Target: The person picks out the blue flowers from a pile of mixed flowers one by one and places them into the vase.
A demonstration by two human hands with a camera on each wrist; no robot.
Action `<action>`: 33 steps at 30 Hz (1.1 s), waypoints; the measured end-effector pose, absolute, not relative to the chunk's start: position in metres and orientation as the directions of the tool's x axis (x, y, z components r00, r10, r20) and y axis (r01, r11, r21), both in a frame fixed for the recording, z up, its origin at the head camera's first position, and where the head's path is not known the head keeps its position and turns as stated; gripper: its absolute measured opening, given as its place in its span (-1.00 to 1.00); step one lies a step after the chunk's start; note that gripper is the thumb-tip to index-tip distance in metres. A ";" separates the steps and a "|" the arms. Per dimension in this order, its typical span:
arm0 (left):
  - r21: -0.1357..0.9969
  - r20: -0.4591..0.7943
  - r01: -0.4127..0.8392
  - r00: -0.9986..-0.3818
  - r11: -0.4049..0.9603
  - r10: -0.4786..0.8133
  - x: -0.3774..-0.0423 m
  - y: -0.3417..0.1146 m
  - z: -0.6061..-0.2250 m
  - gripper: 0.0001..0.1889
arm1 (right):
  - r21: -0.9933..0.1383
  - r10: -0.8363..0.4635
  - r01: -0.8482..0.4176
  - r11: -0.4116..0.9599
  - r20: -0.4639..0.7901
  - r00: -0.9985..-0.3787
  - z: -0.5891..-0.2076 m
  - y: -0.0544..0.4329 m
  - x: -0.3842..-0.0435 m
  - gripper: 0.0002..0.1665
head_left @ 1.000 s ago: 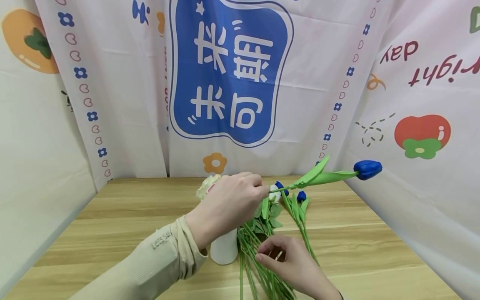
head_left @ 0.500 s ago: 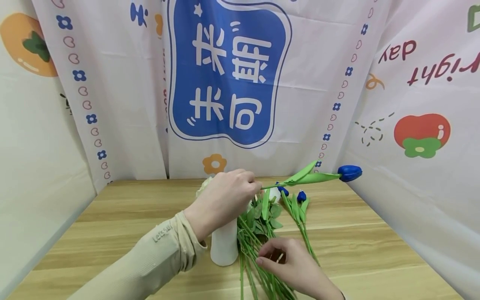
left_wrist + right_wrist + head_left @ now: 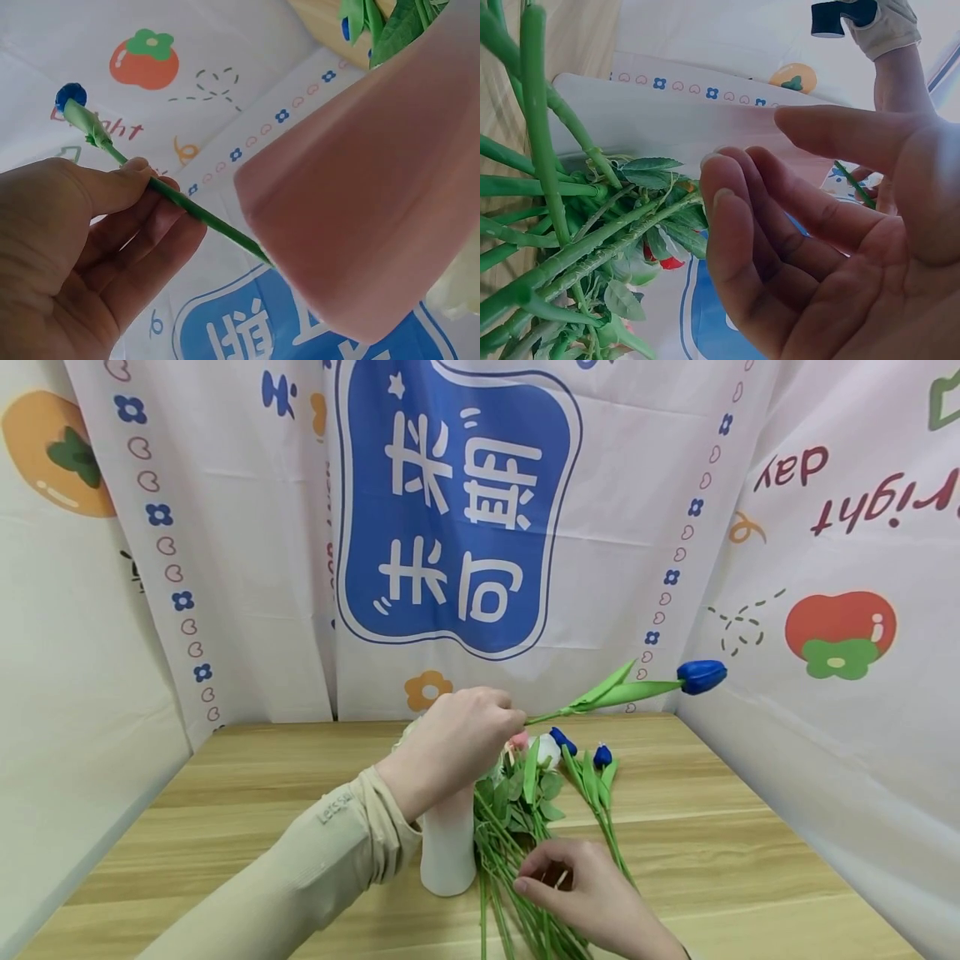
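The left hand [image 3: 465,739] pinches a blue tulip [image 3: 702,677] by its stem, bloom out to the right, lower end at the rim of the white vase [image 3: 448,852] (inside or just against it, I cannot tell). The right hand [image 3: 588,889], loosely curled, holds nothing beside the stems of the loose flowers [image 3: 517,831]. The step looks like bringing stem to vase; next probably calls for tipping the bloom upward and lowering the stem. Outward, 2 more blue blooms [image 3: 603,755] lie over the wood-grain table [image 3: 720,852], walled by printed white cloth [image 3: 637,485].
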State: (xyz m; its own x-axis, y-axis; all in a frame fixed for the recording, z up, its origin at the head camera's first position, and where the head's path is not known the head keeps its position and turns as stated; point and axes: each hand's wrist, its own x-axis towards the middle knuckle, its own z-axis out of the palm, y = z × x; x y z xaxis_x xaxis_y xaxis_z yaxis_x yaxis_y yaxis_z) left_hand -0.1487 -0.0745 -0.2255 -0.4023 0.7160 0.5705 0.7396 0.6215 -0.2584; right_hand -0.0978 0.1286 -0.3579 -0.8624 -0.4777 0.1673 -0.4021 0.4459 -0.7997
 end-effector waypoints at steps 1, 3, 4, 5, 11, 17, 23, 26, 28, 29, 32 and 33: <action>-0.250 0.566 0.742 -0.409 0.622 0.716 -0.150 -0.074 -0.226 -0.70 | -0.801 -0.477 -0.400 0.445 0.166 -0.863 -0.358 0.129 -0.098 -0.84; -0.230 0.559 0.749 -0.421 0.621 0.715 -0.153 -0.074 -0.227 -0.70 | -0.802 -0.476 -0.398 0.446 0.164 -0.864 -0.358 0.129 -0.098 -0.84; -0.222 0.556 0.752 -0.426 0.621 0.714 -0.153 -0.075 -0.228 -0.70 | -0.802 -0.475 -0.397 0.446 0.164 -0.865 -0.358 0.129 -0.098 -0.84; -0.216 0.554 0.752 -0.431 0.623 0.713 -0.154 -0.075 -0.228 -0.70 | -0.801 -0.475 -0.397 0.447 0.164 -0.865 -0.358 0.129 -0.098 -0.83; -0.193 0.544 0.755 -0.449 0.627 0.709 -0.154 -0.076 -0.232 -0.76 | -0.796 -0.473 -0.398 0.456 0.162 -0.866 -0.357 0.129 -0.098 -0.83; -0.179 0.563 0.751 -0.451 0.635 0.692 -0.157 -0.078 -0.237 -0.69 | -0.802 -0.472 -0.391 0.452 0.157 -0.867 -0.358 0.129 -0.099 -0.86; -0.174 0.636 0.747 -0.412 0.642 0.653 -0.158 -0.080 -0.241 -0.67 | -0.796 -0.472 -0.403 0.452 0.170 -0.865 -0.359 0.129 -0.099 -0.88; -0.141 0.664 0.753 -0.410 0.643 0.626 -0.159 -0.082 -0.243 -0.70 | -0.791 -0.472 -0.411 0.452 0.179 -0.863 -0.360 0.129 -0.099 -0.88; -0.106 0.683 0.754 -0.419 0.648 0.599 -0.159 -0.084 -0.244 -0.76 | -0.789 -0.472 -0.418 0.450 0.187 -0.862 -0.360 0.129 -0.099 -0.87; -0.085 0.692 0.756 -0.424 0.649 0.584 -0.159 -0.085 -0.244 -0.79 | -0.789 -0.470 -0.419 0.450 0.189 -0.862 -0.360 0.129 -0.099 -0.87; -0.024 0.714 0.766 -0.437 0.643 0.547 -0.159 -0.088 -0.246 -0.82 | -0.785 -0.469 -0.422 0.453 0.193 -0.862 -0.360 0.129 -0.098 -0.85; -0.007 0.718 0.770 -0.440 0.638 0.539 -0.159 -0.089 -0.246 -0.80 | -0.786 -0.468 -0.420 0.454 0.190 -0.863 -0.360 0.129 -0.098 -0.85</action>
State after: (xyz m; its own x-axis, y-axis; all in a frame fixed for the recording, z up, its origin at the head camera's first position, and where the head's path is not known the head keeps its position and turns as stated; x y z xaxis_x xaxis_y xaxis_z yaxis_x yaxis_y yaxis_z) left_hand -0.1591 -0.0893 -0.2458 -0.4400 0.5393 0.7180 0.7703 0.6376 -0.0069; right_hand -0.0983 0.1294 -0.3599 -0.8628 -0.4683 0.1904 -0.4197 0.4536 -0.7862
